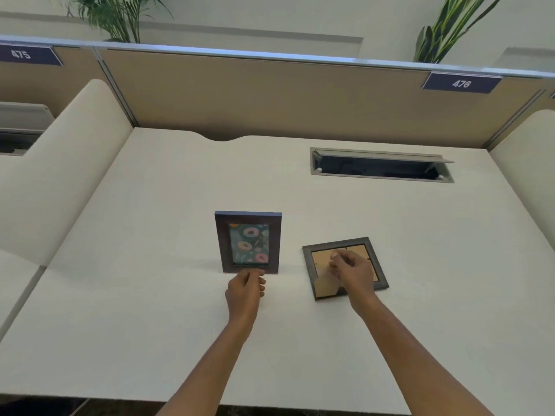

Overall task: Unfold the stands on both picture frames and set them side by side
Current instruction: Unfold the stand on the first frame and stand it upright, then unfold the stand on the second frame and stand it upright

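A dark-framed picture of doughnuts (248, 242) stands upright on the white desk (150, 310), its picture side toward me. My left hand (244, 291) is at its bottom edge, fingers curled and touching the lower rim. To the right a second dark frame (345, 267) lies face down, its brown cardboard back showing. My right hand (351, 271) rests over that back, fingertips pinched together near the cardboard stand; whether they grip the stand is hidden by the hand.
An open cable hatch (381, 165) is sunk into the desk at the back right. A tan partition (270, 94) closes the far side, with low cream dividers (60, 169) on the left and right. Plants rise behind the partition.
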